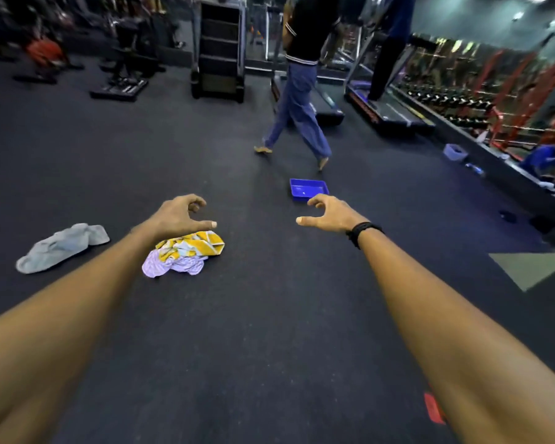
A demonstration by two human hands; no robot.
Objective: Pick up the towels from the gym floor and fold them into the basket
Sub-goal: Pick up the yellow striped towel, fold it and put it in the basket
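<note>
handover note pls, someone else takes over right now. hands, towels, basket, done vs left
Left hand and right hand: both out in front, fingers loosely curled, holding nothing.
Grey towel lies crumpled on the floor, far left.
Yellow patterned towel and lilac towel lie bunched in one heap, just below the left hand.
Blue basket sits on the floor ahead, by the right hand, nothing visible inside.
Done: nothing.
Left: pick up, fold and basket all three.

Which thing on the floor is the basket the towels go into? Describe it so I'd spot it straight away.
Start at the two treadmills at the far side of the dark gym floor and come back toward the camera, past the person walking by. The basket sits on the floor just beyond the right hand. It is a shallow, rectangular, bright blue tray, unlike the soft crumpled towels lying off to the left.
</note>
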